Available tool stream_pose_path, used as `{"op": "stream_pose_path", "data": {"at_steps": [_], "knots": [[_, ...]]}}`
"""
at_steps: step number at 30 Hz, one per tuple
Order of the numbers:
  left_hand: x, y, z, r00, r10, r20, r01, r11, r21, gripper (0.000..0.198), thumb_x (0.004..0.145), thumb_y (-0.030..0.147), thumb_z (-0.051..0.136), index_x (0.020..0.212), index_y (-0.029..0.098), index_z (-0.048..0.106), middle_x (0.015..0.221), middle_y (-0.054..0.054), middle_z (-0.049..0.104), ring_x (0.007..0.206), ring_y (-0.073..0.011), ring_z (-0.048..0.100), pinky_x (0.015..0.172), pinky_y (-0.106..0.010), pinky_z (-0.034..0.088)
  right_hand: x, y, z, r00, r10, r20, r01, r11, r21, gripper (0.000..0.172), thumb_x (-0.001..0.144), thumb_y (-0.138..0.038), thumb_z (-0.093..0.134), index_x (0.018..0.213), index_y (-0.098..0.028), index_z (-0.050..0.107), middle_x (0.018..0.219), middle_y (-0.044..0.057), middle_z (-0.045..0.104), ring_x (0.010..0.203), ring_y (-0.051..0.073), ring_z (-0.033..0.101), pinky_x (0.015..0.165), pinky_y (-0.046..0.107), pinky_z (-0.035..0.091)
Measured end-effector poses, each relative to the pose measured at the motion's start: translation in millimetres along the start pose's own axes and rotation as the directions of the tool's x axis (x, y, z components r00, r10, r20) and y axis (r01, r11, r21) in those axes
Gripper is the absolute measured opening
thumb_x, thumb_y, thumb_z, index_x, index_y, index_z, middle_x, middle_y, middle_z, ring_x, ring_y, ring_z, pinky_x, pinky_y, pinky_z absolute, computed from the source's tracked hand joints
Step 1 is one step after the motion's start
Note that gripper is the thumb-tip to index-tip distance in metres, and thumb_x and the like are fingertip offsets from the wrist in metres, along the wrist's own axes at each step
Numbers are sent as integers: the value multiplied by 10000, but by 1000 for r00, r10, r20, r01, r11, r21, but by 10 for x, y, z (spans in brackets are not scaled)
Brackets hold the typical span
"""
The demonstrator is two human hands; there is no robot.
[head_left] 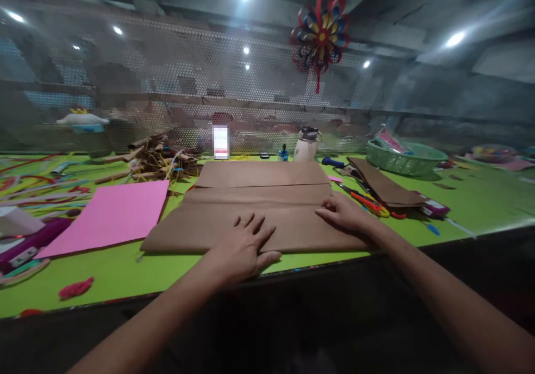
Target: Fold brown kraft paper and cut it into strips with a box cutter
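Head view: left hand [246, 249] spread flat on the brown paper [288, 229], probably steadying it (nothing gripped); right hand [346, 212] curled over its right side, pinch unclear.

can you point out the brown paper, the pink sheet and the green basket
Brown paper [292, 226]: head view, on its bare surface between the two hands.
Pink sheet [112, 215]: head view, on the middle of its face.
Green basket [404, 162]: head view, on its front wall.

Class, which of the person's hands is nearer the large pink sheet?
Left. The left hand is to the right of the large pink sheet; the right hand is farther right.
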State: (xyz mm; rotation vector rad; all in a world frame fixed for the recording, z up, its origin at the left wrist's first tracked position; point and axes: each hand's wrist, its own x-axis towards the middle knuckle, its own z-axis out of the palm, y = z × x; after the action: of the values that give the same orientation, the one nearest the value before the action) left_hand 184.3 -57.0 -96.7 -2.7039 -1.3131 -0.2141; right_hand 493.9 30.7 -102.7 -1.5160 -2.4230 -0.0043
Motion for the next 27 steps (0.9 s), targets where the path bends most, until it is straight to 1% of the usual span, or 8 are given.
{"op": "stream_pose_path", "data": {"at_steps": [2, 5, 7, 9, 12, 17, 22, 27], "knots": [[10, 78, -37, 1000, -21, -14, 21, 1000, 20, 645, 892, 648, 261, 1350, 234, 445, 1387, -135, 440, 1260, -350, 390, 1009, -511, 317, -30, 22, 85, 997, -51, -66, 54, 997, 49, 346, 884, -450, 473, 867, -164, 669, 889, 110, 623, 856, 232, 563, 754, 320, 425], [55, 198, -105, 998, -60, -33, 61, 997, 36, 581, 912, 610, 256, 1261, 228, 520, 1235, -126, 544, 1109, -310, 502, 923, -461, 395, -22, 25, 133, 977, -165, -137, 184, 973, 136, 319, 904, -393, 445, 799, -175, 653, 792, 81, 601, 761, 203, 550, 707, 306, 420], [108, 234, -139, 995, -93, -48, 94, 995, 33, 545, 917, 596, 267, 1182, 221, 561, 1139, -119, 577, 1032, -284, 534, 878, -433, 422, -7, 4, 103, 972, -189, -138, 211, 962, 172, 322, 911, -382, 432, 760, -175, 626, 750, 66, 597, 706, 188, 537, 663, 293, 404], [164, 220, -155, 991, -119, -61, 121, 992, 24, 525, 912, 595, 299, 1118, 205, 582, 1107, -121, 581, 1030, -278, 532, 879, -421, 423, -5, -30, 45, 978, -179, -111, 199, 960, 200, 327, 914, -388, 418, 732, -179, 593, 708, 47, 600, 658, 174, 524, 620, 282, 382], [216, 157, -143, 990, -124, -64, 125, 992, 9, 524, 900, 602, 336, 1106, 187, 581, 1169, -131, 557, 1144, -295, 473, 960, -436, 373, -36, -84, -33, 988, -144, -63, 154, 960, 232, 328, 914, -398, 400, 737, -187, 580, 670, 32, 612, 624, 167, 525, 588, 276, 369], [185, 130, -34, 991, -127, 38, 129, 991, -45, 639, 884, 653, 282, 1302, 207, 470, 1319, -142, 475, 1249, -338, 389, 1007, -477, 310, -70, -85, 8, 992, -121, -29, 125, 960, 252, 333, 900, -421, 403, 754, -195, 600, 705, 53, 650, 655, 189, 563, 612, 290, 404], [138, 164, 68, 985, -161, 57, 166, 982, -91, 714, 875, 686, 196, 1354, 210, 428, 1374, -151, 431, 1275, -346, 363, 1019, -487, 294, 35, 30, 135, 988, -149, 45, 135, 966, 222, 351, 894, -424, 413, 893, -179, 666, 865, 84, 707, 774, 225, 620, 713, 326, 453], [145, 159, 82, 981, -179, 75, 185, 979, -89, 708, 873, 689, 194, 1366, 232, 417, 1418, -139, 390, 1306, -353, 330, 1031, -507, 288, 44, 188, 13, 986, -142, 85, 131, 985, 114, 355, 876, -422, 448, 988, -178, 680, 999, 99, 700, 893, 242, 627, 786, 338, 461]]}}
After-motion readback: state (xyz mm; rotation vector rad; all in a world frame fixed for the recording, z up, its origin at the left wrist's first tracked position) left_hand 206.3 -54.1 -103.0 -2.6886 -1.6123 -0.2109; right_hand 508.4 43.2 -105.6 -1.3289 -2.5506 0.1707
